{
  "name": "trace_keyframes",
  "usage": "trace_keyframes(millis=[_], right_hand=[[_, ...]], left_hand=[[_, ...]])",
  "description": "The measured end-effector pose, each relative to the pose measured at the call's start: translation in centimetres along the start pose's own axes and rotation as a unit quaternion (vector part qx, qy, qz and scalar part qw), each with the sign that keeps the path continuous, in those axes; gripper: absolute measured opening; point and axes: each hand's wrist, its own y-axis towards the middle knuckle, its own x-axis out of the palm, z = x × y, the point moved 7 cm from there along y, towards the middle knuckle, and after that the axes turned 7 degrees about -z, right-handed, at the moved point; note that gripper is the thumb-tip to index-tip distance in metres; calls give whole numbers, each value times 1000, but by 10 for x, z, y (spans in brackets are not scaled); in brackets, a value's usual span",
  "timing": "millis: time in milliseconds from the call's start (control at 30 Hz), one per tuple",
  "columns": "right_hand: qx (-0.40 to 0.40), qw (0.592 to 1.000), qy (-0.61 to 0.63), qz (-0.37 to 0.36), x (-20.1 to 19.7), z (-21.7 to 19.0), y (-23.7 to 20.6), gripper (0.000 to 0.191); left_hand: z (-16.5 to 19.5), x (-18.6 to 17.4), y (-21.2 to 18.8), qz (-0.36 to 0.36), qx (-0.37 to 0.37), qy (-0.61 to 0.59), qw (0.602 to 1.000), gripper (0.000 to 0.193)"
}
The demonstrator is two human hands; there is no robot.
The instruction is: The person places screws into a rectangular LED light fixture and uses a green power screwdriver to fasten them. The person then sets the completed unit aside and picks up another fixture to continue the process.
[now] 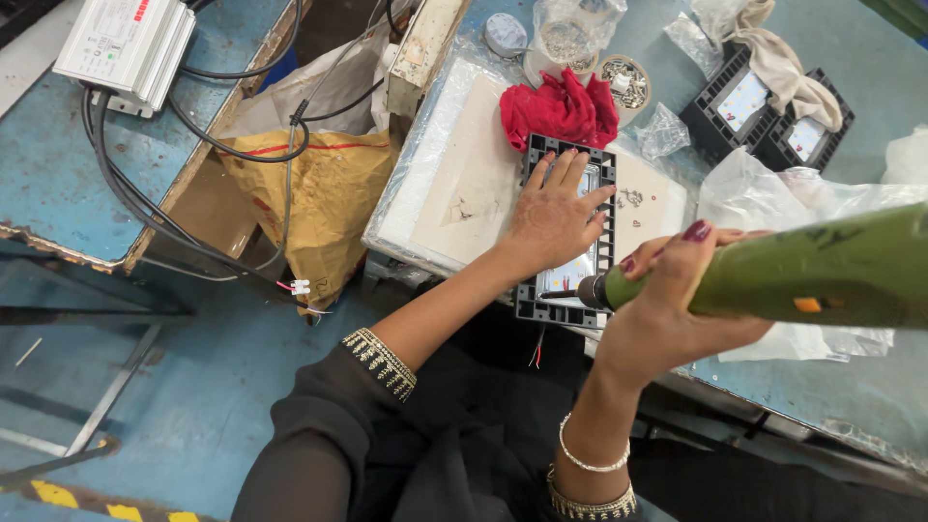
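The left hand (553, 215) lies flat, fingers spread, pressing a black frame (568, 232) onto a white pad (454, 184) on the blue desk (851, 387). The right hand (677, 300) has its grip clamped on a green driver (812, 271), whose tip touches the frame's near edge. A red cloth (559, 108) lies just beyond the frame.

The left hand (553, 215) covers the middle of the black frame (568, 232), hiding most of its shiny panel. The green power screwdriver (773, 275) runs off the right edge, its rear cut off, and its bit tip is too small to make out. The right hand (677, 300) wraps its front, the palm hidden. The far 2 black units (764, 106) lie partly under a beige cloth (783, 58).
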Motion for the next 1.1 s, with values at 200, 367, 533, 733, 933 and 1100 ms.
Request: trace_keyframes(millis=[200, 367, 533, 733, 933, 1100], right_hand=[[-33, 999, 1, -36, 1, -1, -6, 29], [-12, 998, 37, -57, 11, -6, 4, 20], [18, 994, 52, -95, 19, -13, 20, 16], [-8, 984, 120, -134, 29, -9, 56, 16], [1, 977, 134, -163, 39, 19, 75, 17], [7, 976, 138, -170, 38, 33, 75, 16]], left_hand=[[1, 3, -1, 8, 2, 5, 1000, 47], [-5, 1, 6, 1, 15, -13, 1000, 43], [-43, -22, -23, 195, -42, -264, 944, 54], [-45, 2, -114, 228, -166, -454, 845, 65], [-9, 9, -120, 144, -173, -426, 876, 103], [-4, 8, -113, 124, -203, -420, 876, 107]])
